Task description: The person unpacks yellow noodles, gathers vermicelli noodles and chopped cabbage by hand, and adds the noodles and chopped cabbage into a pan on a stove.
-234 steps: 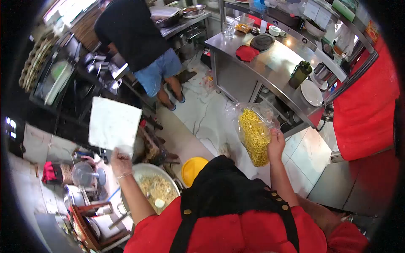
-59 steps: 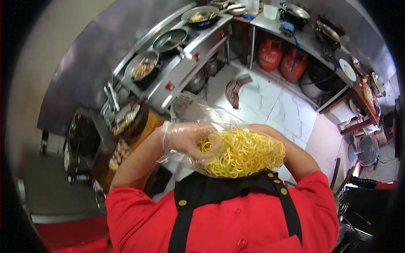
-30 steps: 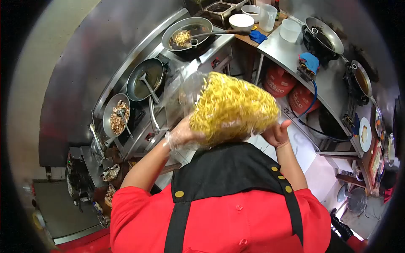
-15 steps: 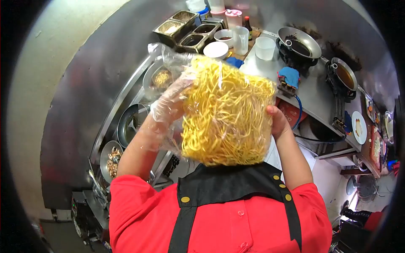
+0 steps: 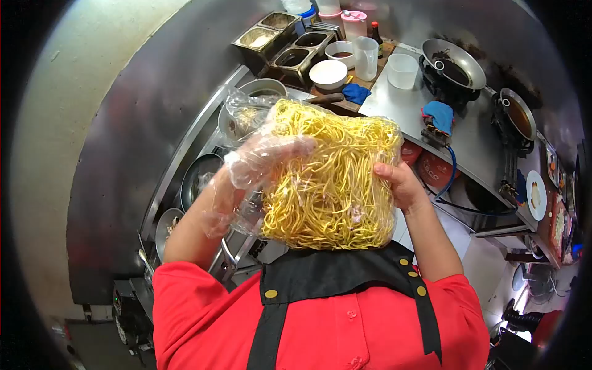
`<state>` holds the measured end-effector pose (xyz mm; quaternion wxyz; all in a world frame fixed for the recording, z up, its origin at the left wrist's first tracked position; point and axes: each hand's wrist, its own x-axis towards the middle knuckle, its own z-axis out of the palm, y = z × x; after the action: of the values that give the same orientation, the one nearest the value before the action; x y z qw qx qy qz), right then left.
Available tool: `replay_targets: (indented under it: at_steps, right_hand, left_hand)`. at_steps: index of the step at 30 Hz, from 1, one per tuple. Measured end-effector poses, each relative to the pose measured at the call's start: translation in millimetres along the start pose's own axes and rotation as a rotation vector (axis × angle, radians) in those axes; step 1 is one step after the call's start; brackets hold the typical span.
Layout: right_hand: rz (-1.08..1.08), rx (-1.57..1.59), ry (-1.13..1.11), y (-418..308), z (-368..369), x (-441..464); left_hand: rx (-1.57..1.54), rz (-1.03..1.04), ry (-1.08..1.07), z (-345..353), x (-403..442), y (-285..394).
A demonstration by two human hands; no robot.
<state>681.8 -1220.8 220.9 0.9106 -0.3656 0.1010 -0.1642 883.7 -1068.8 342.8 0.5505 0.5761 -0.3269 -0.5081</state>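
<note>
A clear plastic bag of yellow noodles (image 5: 330, 185) is held up in front of my chest, between both hands. My left hand (image 5: 268, 157), in a loose clear plastic glove, grips the bag's left side with the thumb lying across the noodles. The bag's crumpled open end bunches around that wrist. On the right edge, my bare right hand (image 5: 401, 185) clasps the bag, thumb in front and the other fingers mostly hidden behind. Just beyond the left hand is a pan holding a small heap of noodles (image 5: 246, 117), partly covered by the plastic.
Metal sauce containers (image 5: 293, 57), a white bowl (image 5: 328, 74) and clear plastic jugs (image 5: 402, 71) stand at the back. Two woks (image 5: 453, 65) sit on burners at right, with a blue hose (image 5: 455, 169) below. A dark pan (image 5: 200, 179) is at left. A white plate (image 5: 536, 194) lies far right.
The bag has come down slightly and its face has tilted more toward me. My left thumb has slid inward over the noodles. The view has shifted, moving the counter items rightward.
</note>
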Motion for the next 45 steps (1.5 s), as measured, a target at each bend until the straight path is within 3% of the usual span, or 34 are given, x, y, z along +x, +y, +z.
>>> replay_targets:
  at_steps: [5,7,9,11,13,15,17,19,21,24,28,32,33,35,41,44,45]
  right_hand:
    - [-0.100,-0.018,0.137,13,25,9]
    - [-0.251,-0.212,0.182,16,31,13]
    - [-0.276,-0.227,0.200,23,32,15]
    - [-0.492,-0.578,0.285,29,34,16]
    - [-0.580,-0.512,0.294,31,44,23]
    - [-0.569,-0.592,0.284,30,34,33]
    - [-0.563,-0.514,0.299,27,33,30]
    - [-0.285,-0.256,0.223,24,17,31]
    - [-0.226,-0.199,0.233,18,14,31]
    - [-0.173,0.039,0.011,15,-15,35]
    - [-0.136,0.170,-0.113,26,-30,35]
    - [-0.070,0.338,-0.164,59,-53,46]
    - [-0.076,0.340,-0.162,64,-53,44]
    - [0.148,0.490,-0.107,76,-51,32]
    - [0.259,0.658,-0.043,102,-53,32]
    - [0.145,0.469,-0.008,89,-63,28]
    - [0.149,0.458,-0.014,82,-62,22]
  left_hand:
    - [-0.154,0.059,0.069,20,-2,-21]
    - [0.011,0.115,0.260,32,-8,-21]
    - [0.068,0.156,0.235,40,-10,-25]
    - [0.398,0.284,0.397,62,-11,-28]
    - [1.103,0.621,0.646,78,-10,-48]
    - [1.039,0.573,0.664,74,0,-55]
    - [0.602,0.392,0.504,54,12,-50]
    - [0.147,0.247,0.368,25,22,-43]
    - [-0.075,0.290,0.248,2,27,-34]
    - [-0.418,0.005,0.199,-7,13,-9]
    - [-0.258,0.081,0.219,-11,8,-3]
    - [-0.308,-0.074,0.284,3,-3,4]
    - [-0.405,0.042,0.201,-9,7,-19]
    - [-0.552,-0.067,0.178,4,4,-43]
    - [-0.785,-0.098,0.105,6,7,-98]
    - [-0.692,-0.003,0.223,22,-1,-68]
    - [-0.595,-0.131,0.340,20,-7,-47]
